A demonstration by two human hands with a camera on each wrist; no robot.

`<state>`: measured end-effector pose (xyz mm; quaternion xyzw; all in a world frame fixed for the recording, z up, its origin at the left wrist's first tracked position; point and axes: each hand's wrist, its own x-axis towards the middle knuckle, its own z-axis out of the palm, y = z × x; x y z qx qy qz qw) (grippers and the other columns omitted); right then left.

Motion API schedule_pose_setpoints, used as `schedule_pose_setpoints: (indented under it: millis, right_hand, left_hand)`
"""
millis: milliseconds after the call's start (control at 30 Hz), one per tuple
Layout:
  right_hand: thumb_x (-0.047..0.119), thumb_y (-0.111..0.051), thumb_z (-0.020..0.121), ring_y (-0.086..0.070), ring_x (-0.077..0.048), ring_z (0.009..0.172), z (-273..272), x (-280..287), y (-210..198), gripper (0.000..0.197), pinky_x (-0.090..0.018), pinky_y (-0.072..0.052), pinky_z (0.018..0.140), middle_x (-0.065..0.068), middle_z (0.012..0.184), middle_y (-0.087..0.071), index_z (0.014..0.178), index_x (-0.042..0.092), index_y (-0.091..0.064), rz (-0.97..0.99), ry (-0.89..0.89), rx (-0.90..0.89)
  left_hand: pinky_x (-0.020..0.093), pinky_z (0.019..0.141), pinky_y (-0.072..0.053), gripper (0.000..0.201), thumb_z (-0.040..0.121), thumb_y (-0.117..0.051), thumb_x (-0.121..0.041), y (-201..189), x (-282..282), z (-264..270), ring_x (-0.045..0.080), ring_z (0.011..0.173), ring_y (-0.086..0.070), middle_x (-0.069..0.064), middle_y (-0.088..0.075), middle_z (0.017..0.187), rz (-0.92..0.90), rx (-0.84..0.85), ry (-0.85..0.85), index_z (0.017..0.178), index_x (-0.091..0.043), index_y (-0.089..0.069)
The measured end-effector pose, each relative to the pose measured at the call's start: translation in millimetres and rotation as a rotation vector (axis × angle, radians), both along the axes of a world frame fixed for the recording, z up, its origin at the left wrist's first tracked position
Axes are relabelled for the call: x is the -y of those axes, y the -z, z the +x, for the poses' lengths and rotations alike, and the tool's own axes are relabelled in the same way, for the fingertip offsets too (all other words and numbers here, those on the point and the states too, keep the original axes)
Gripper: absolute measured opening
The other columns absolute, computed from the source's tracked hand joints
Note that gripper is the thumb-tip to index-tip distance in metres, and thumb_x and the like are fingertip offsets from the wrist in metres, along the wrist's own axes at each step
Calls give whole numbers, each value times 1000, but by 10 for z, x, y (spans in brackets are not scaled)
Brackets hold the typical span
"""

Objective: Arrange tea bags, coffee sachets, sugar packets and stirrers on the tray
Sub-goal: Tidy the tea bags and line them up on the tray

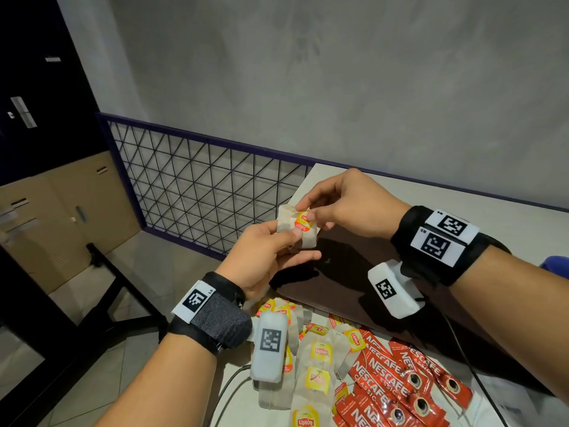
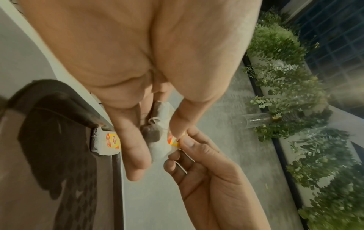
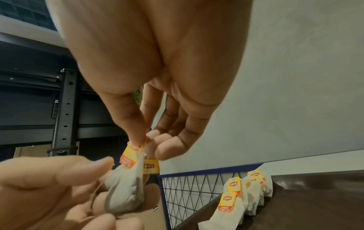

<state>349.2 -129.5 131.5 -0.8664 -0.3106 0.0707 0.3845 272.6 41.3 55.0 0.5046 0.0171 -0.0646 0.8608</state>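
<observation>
Two hands, one item in transit. The left hand point(image 1: 266, 257) grips a tea bag point(image 1: 297, 224) by its lower body, fingers curled beneath and thumb pressed on the front; the right hand point(image 1: 348, 204) pinches the yellow paper tag point(image 1: 303, 220) at the top between thumb and forefinger, remaining fingers loosely curled and holding nothing. The bag hangs in the air above the near-left corner of the dark brown tray point(image 1: 354, 272), touching no surface.

Already on the tray — a short row of tea bags point(image 3: 242, 196) leaning along its edge, seen in the right wrist view. Not yet placed — a loose heap of tea bags point(image 1: 317, 359) and red coffee sachets point(image 1: 397, 380) on the white table point(image 1: 508, 223) beside the tray. Sugar packets and stirrers: none visible.

Hazards, judged:
- Tag and string are light paper and thread; a firm tug from the right hand against the left hand's grip could probably tear the tag free or rip the bag.
- A trailing string may snag a finger, dragging the bag askew on release.
- The leaning row looks unsteady — a bag set down carelessly against it could topple its neighbours.
- Wrist-camera cables point(image 1: 228, 392) lie near the heap and could sweep items off the table edge.
</observation>
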Motion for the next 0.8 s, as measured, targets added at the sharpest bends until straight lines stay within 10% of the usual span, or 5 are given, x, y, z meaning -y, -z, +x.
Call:
schedule_pose_setpoints:
  millis: [267,800]
  right_hand:
    - [12,-71,96,-63,7,60,-15,35,-10,17,-14,-51,63,4,95,-77,99,27,-81,-29,22,17]
    - [-1,-69,95,-77,-28,86,-63,4,-70,14,-28,-64,73,-15,103,-77,107,3,-76,224,35,-119]
  left_hand:
    - [40,81,-62,19,108,-47,-13,52,-45,85,29,85,-72,13,-75,95,122,-15,-212,107,-6,-65]
    - [23,65,-51,24,94,-54,14,17,-16,87,16,73,-59,9,-63,83,90,121,-270,109,-4,-59]
